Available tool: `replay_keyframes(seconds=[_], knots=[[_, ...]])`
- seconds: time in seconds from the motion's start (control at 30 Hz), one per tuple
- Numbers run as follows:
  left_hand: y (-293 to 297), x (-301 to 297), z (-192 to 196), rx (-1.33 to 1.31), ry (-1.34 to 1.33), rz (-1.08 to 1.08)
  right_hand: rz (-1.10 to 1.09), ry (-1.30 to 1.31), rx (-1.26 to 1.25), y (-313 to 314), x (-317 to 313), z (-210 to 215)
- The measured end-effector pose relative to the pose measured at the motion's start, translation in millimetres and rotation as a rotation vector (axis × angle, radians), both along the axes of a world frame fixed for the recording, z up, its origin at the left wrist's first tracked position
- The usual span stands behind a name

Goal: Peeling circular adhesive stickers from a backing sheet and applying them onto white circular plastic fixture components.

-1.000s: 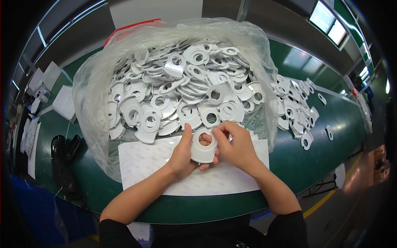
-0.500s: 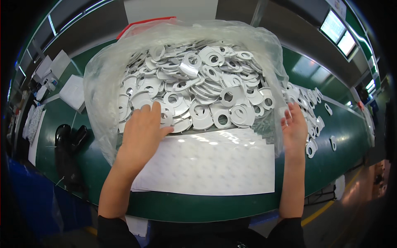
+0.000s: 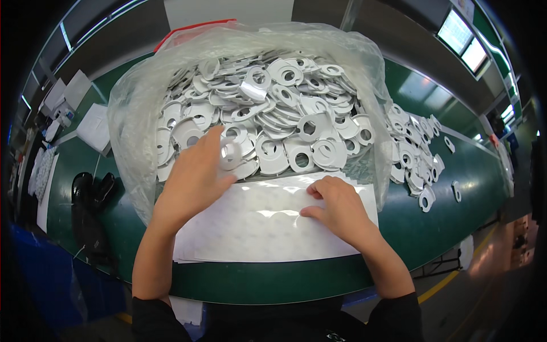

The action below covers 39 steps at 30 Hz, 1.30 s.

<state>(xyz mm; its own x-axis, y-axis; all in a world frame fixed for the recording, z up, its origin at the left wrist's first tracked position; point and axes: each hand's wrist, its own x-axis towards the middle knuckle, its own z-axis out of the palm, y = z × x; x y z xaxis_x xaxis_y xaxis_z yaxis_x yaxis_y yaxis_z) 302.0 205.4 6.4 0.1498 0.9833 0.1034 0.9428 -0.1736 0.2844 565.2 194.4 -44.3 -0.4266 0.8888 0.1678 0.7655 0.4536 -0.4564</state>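
A white ring-shaped part, likely light, stiff and slick, best pinched by its rim, is showing at the half-open left hand's two o'clock, grip unclear, while the loosely curled right hand is hovering, seemingly empty, over white sheets.

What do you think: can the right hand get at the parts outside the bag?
Likely yes: the right hand looks empty and those parts lie loose on the table, though the bag edge stands between.
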Motion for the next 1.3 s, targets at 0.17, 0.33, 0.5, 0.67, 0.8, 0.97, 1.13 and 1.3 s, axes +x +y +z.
replay_keyframes(seconds=[0.17,0.33,0.5,0.67,0.8,0.97,1.13,1.3], knots=[[-1,32,-6,-0.432,-1.301,-0.350,0.004,0.094,-0.198,9,-3,3],[-9,56,-51,-0.853,-2.051,-0.093,0.025,0.101,-0.300,10,-6,5],[-1,61,-87,-0.864,-2.227,-0.027,0.075,0.028,-0.051,-2,-10,1],[0,64,-91,-0.827,-2.219,-0.081,0.114,-0.122,0.152,-17,-16,3],[-1,69,-89,-0.767,-2.209,-0.012,0.300,-0.182,0.249,-26,-21,23],[-3,72,-83,-0.759,-2.156,-0.021,0.696,0.224,-0.020,-30,-23,35],[-10,74,-84,-0.790,-1.962,0.008,0.168,0.945,-0.283,-14,-26,15],[-10,74,-80,-0.832,-1.878,-0.095,-0.040,1.170,-0.420,8,-26,3]])
